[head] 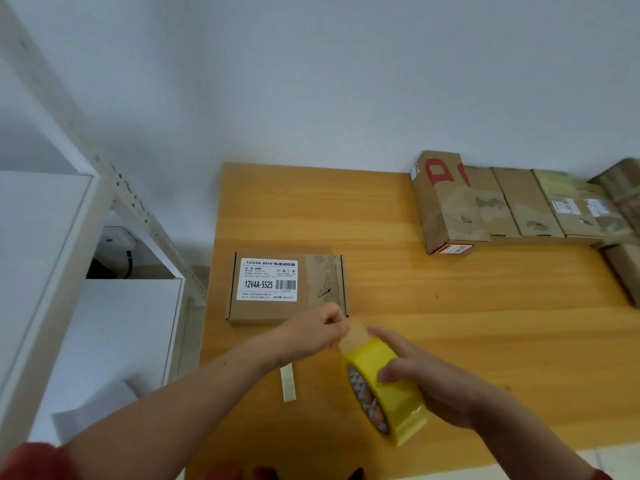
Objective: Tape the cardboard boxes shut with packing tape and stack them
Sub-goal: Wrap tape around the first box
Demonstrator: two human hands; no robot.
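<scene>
From the head camera, the tape roll [401, 415] sits over the near edge of the wooden bench [450, 323], tipped on its side so its cardboard core [367, 400] faces the camera. The right hand [426, 379] holds it, fingers [391, 372] curled over the glossy yellow outer wrap. The left hand [318, 332] pinches the free end [356, 332], a short, pale, see-through tab drawn off the roll.

The roll looks light and stiff and easy to clamp across its width. The film is probably slick on the back and sticky underneath, so it will likely fold onto itself if held slack. It seems best held at the very end and kept taut.

The small box [287, 289] lies flat on the bench just beyond the left hand. It is plain brown cardboard, low and rectangular, with a white printed label [266, 279] and a scuffed patch where the surface paper is torn. It likely weighs little and could slide under a pull, so it may need pressing down flat while the tape is laid on.

A short pale strip [288, 382] lies on the bench under the left forearm. A row of brown boxes [512, 206], creased and patched with tape, lines the far right against the wall. A white metal shelf rack [104, 188] stands at the left.
</scene>
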